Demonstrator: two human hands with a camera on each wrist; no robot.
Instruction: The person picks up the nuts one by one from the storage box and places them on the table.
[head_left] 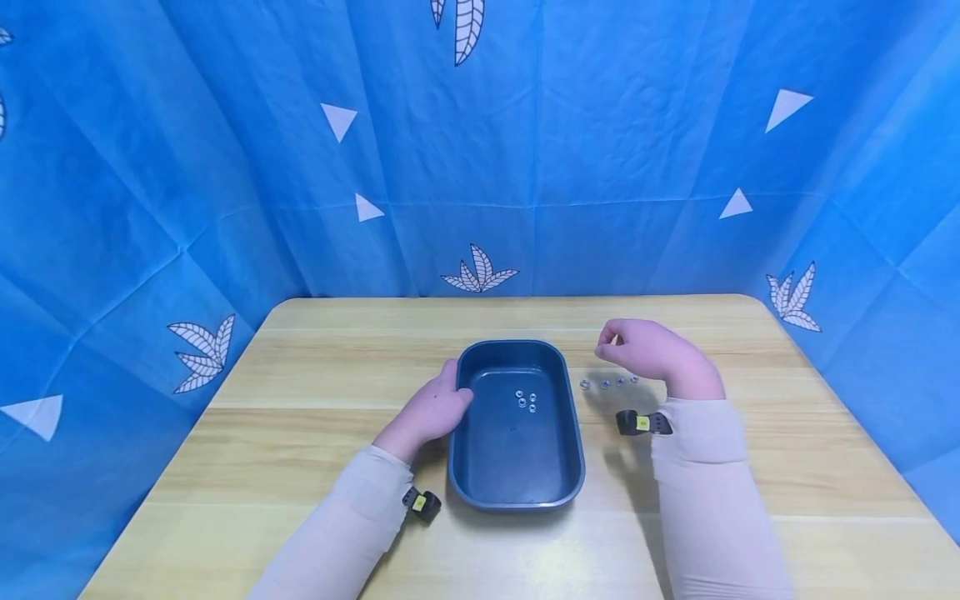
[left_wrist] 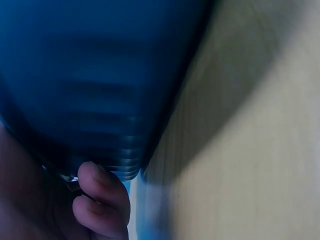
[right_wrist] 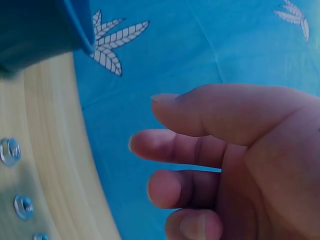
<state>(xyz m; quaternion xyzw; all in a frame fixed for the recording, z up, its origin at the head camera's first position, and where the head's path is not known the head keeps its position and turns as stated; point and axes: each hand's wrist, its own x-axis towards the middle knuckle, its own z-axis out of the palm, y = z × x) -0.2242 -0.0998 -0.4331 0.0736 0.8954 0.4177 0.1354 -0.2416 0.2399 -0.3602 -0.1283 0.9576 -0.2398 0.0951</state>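
Observation:
My left hand (head_left: pixel 437 403) grips the left side wall of a dark blue rectangular tray (head_left: pixel 517 467), with the thumb over its rim. In the left wrist view, curled fingers (left_wrist: pixel 102 187) lie against the tray's ribbed outer surface (left_wrist: pixel 100 65). Several small silver flange nuts (head_left: pixel 522 402) sit inside the tray toward its far half. My right hand (head_left: pixel 652 354) hovers right of the tray, above a row of several more flange nuts (head_left: pixel 606 384) on the table. Its fingers are loosely bent, and the right wrist view shows nothing between thumb and fingertips (right_wrist: pixel 150 145).
The light wooden table (head_left: pixel 315 467) carries the tray and the loose nuts. A blue curtain (head_left: pixel 480 150) with white leaf prints and triangles hangs behind the table and along both sides. Each wrist wears a black strap with a small camera.

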